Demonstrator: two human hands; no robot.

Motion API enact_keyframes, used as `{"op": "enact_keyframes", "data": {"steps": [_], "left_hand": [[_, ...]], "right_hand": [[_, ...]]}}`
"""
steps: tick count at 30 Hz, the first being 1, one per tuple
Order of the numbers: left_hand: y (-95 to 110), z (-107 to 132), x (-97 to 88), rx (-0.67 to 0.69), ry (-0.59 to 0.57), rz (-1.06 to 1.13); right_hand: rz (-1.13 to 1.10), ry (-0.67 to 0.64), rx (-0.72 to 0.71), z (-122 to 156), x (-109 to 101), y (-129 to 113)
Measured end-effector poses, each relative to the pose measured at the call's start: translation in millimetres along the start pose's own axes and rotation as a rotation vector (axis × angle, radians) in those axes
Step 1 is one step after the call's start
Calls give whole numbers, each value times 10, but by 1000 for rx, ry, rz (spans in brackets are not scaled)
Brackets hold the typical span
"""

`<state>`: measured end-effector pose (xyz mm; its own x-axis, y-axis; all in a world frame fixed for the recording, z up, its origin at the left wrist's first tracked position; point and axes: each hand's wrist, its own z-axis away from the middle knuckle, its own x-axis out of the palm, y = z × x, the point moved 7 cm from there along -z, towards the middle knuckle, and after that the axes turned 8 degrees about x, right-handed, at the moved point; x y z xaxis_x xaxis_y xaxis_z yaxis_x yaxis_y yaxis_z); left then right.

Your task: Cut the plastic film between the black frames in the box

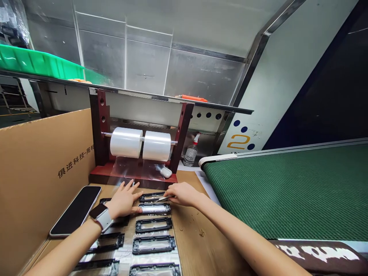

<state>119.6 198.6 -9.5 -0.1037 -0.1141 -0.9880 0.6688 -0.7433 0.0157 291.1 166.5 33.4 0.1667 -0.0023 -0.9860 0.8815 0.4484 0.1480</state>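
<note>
Frames in black plastic lie in two columns on clear film across the cardboard surface [198,237]. The left hand [123,201] rests flat, fingers spread and released, on the film near the far edge. The right hand [182,193] pinches thin tweezers [161,198] over the farthest frame [152,196], just before the film rolls [140,143] on their red stand. Judging by the rows, that frame is being worked on, while the nearer frames sit untouched.

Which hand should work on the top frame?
Probably the right hand: it holds thin tweezers at the top black frame. The left hand lies flat beside it.
</note>
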Motion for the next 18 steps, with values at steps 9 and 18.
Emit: {"op": "enact_keyframes", "data": {"steps": [9, 18], "left_hand": [[5, -5, -5, 3, -10, 0], [0, -5, 2, 2, -25, 1]], "right_hand": [[14, 2, -2, 72, 4, 116], [26, -9, 5, 110, 0, 190]]}}
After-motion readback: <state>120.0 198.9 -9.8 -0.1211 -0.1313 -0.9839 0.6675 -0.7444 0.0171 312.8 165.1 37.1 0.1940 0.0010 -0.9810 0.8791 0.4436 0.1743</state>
